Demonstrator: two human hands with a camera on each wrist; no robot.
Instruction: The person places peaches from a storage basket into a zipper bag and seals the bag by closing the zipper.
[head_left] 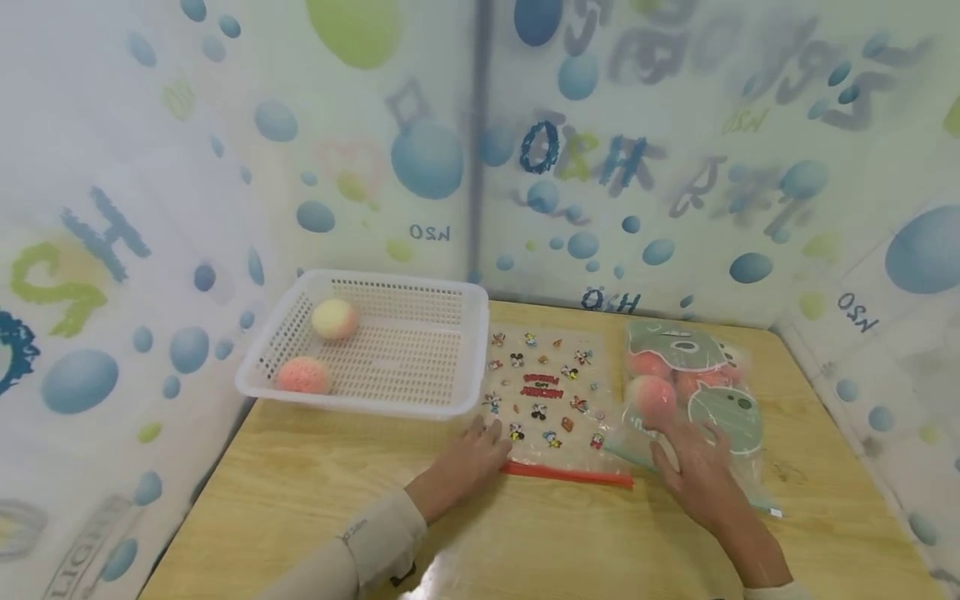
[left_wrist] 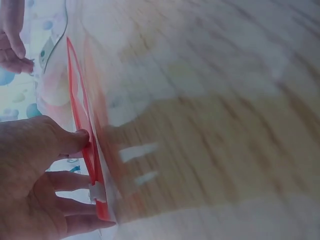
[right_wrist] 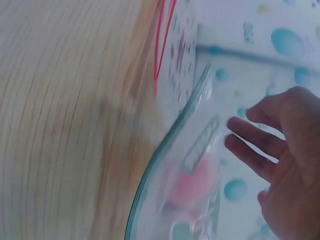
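Bag with red zip (head_left: 555, 400) is right at my left hand (head_left: 467, 460), fingers pretty straight, just touching it; my right hand (head_left: 697, 471)'s relaxed too, gripping nothing, ball-filled bag (head_left: 723, 410) right by its fingertips

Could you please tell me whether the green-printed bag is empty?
No, in the head view pink balls show through the green-printed bag by the right hand.

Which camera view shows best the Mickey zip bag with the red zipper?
The head view: the Mickey zip bag lies flat, almost its whole front visible. The left wrist view shows its red zipper and white slider closely, but no readable print. The right wrist view shows part of the zipper and the print, steeply angled.
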